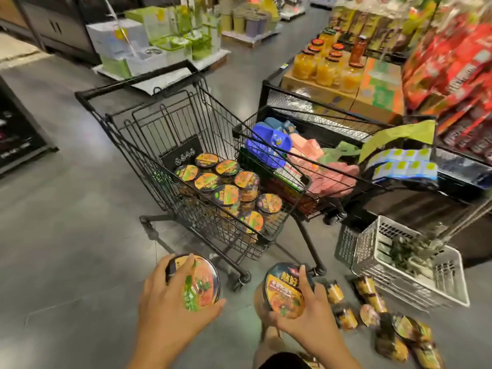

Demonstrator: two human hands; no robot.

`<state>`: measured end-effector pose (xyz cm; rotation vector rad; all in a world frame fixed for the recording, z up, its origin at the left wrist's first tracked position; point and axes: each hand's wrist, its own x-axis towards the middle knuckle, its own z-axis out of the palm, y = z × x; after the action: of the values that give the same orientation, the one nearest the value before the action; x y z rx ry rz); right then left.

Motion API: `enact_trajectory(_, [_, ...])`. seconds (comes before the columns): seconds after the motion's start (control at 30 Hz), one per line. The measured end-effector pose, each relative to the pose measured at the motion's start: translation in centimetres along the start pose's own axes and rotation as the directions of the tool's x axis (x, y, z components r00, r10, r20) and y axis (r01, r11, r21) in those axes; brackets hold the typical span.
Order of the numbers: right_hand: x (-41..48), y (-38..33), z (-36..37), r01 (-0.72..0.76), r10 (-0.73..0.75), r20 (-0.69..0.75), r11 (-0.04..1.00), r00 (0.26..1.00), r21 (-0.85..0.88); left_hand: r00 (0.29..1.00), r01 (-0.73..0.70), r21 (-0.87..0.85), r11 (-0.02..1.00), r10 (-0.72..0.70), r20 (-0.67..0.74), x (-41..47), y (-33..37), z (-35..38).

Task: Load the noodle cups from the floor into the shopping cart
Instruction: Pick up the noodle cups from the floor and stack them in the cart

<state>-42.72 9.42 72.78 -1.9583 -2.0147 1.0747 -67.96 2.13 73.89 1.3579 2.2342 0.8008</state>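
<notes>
A black wire shopping cart (pixel 127 134) stands on the grey floor ahead, with several noodle cups (pixel 229 187) with orange and green lids inside its basket. My left hand (pixel 165 302) is closed over the top of one noodle cup (pixel 205 283), held low in front of the cart. My right hand (pixel 308 315) holds a second noodle cup (pixel 285 294) by its side, lid tilted toward me. More noodle cups (pixel 372 312) lie scattered on the floor at the lower right.
A second black cart (pixel 332 166) holding blue slippers and pink cloth stands right of the first. A white plastic basket (pixel 415 265) sits on the floor beside the scattered cups. Shelves of jars and red packets line the right; boxed goods stand at the back.
</notes>
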Motion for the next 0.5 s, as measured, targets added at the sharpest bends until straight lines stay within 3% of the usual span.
enact_trajectory(0.37, [20.0, -1.9, -4.5, 0.073, -0.070, 0.049, 0.995, 0.996, -0.063, 0.993, 0.030, -0.143, 0.989, -0.046, -0.108, 13.6, 5.6, 4.7])
enact_trajectory(0.5, [28.7, -3.2, -7.3, 0.140, -0.121, 0.126, 0.978, 0.985, -0.155, 0.995, 0.103, -0.098, 0.990, -0.103, 0.004, 20.5, 8.8, 9.0])
